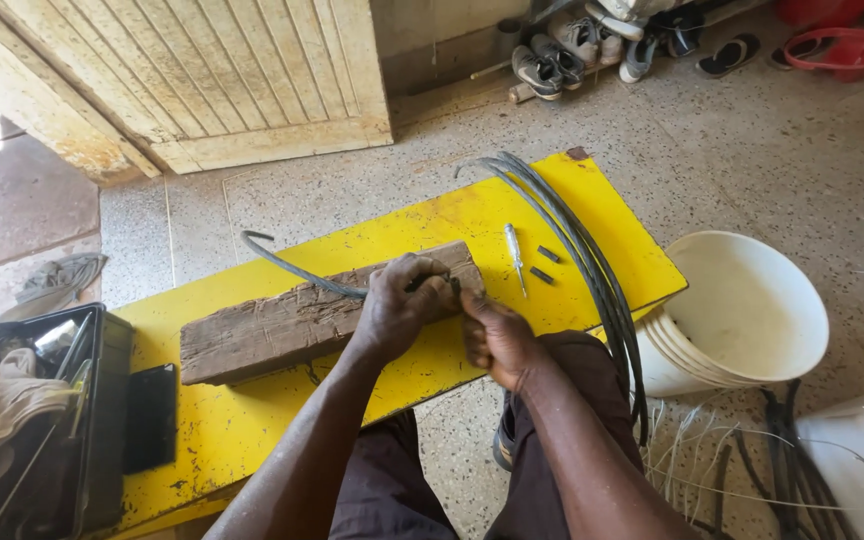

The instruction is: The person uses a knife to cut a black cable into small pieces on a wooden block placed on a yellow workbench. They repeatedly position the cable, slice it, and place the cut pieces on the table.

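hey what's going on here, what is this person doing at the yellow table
A seated person works over a yellow table. Their left hand presses a grey cable down onto a weathered wooden block, while the right hand meets it at the cable's end; what the right fingers hold is hidden. A screwdriver and two small dark pieces lie beside the block, a bundle of cables crosses the table, and a stack of white buckets stands on the floor.

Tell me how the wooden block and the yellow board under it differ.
The wooden block is brown, rough and cracked; the yellow board is painted bright and smooth, with chipped spots. The block is thick and short, the board thin, wider and longer. The left hand presses a grey cable onto the block; the board carries a screwdriver. Both lie flat.
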